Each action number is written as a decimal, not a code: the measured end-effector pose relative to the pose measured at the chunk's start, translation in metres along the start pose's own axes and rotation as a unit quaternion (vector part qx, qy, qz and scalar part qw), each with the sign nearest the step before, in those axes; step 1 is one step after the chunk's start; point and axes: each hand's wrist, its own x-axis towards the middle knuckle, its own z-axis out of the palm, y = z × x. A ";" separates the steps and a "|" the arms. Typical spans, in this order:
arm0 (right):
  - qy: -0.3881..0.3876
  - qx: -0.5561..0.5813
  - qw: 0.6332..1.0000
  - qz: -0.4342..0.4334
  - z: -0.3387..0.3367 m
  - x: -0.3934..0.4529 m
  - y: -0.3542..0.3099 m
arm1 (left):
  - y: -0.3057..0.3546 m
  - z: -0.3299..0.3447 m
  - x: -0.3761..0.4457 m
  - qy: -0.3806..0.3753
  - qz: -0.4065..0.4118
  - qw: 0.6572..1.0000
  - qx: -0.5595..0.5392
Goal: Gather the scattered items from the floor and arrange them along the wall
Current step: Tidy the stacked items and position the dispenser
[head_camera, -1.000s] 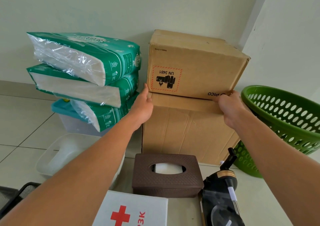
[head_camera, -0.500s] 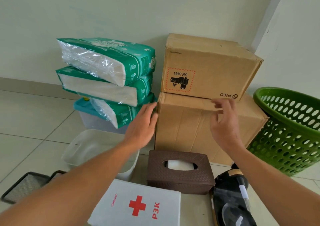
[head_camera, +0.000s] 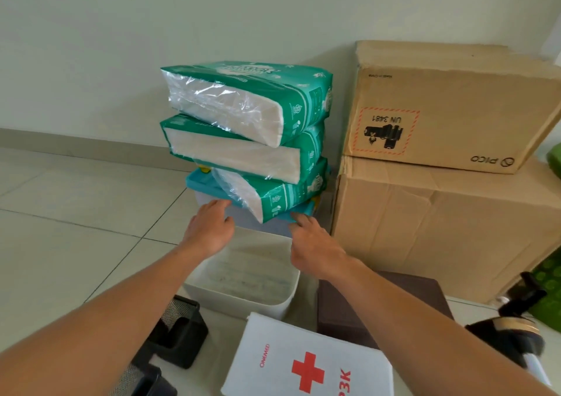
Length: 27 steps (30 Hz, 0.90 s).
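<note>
Against the wall (head_camera: 91,46), three tissue packs (head_camera: 243,116) sit stacked on a lidded bin (head_camera: 209,201). Your left hand (head_camera: 209,228) and right hand (head_camera: 312,244) touch its front, fingers extended, gripping nothing.

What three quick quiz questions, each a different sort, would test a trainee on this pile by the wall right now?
1. True or false: three green tissue packs are stacked on the blue-lidded tub.
2. Multiple choice: the PICO carton sits on A) the floor tiles, B) the larger plain carton, C) the white open bin.
3. Fill in: the white pouch nearest the camera bears a red ____.

Key:
1. True.
2. B.
3. Cross.

Note for the trainee: the left hand and right hand both reach with straight fingers to the tub's front, just under its lid; neither grips anything visibly.
</note>
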 end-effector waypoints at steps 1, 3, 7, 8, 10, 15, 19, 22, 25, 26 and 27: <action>-0.001 -0.026 1.000 0.004 0.004 0.003 -0.003 | 0.001 0.001 0.006 -0.021 0.006 1.000 -0.006; 0.009 -0.080 0.996 0.028 0.009 0.009 -0.005 | 0.003 0.008 0.014 -0.050 0.014 0.997 -0.057; 0.023 -0.149 0.985 0.081 0.008 0.018 -0.005 | 0.008 0.031 0.019 -0.004 0.014 0.990 -0.143; 0.018 -0.152 0.984 0.096 0.008 0.020 -0.006 | 0.008 0.035 0.019 0.006 0.017 0.989 -0.148; -0.008 -0.141 0.981 0.133 0.007 0.025 -0.012 | 0.007 0.043 0.020 0.005 0.035 0.991 -0.132; -0.038 -0.100 0.973 0.202 0.003 0.036 -0.022 | 0.013 0.052 0.025 -0.047 0.081 0.993 -0.066; -0.014 -0.085 0.975 0.205 0.001 0.031 -0.017 | 0.024 0.054 0.033 -0.070 0.079 0.993 -0.059; -0.006 -0.080 0.976 0.202 0.001 0.027 -0.012 | 0.034 0.060 0.036 -0.081 0.069 0.992 -0.073; -0.012 -0.060 0.978 0.199 -0.004 0.024 -0.008 | 0.045 0.067 0.041 -0.084 0.058 0.992 -0.078; -0.013 -0.054 0.979 0.198 -0.006 0.023 -0.007 | 0.048 0.070 0.042 -0.085 0.055 0.992 -0.078; -0.013 -0.048 0.979 0.197 -0.008 0.022 -0.008 | 0.050 0.071 0.043 -0.086 0.052 0.992 -0.079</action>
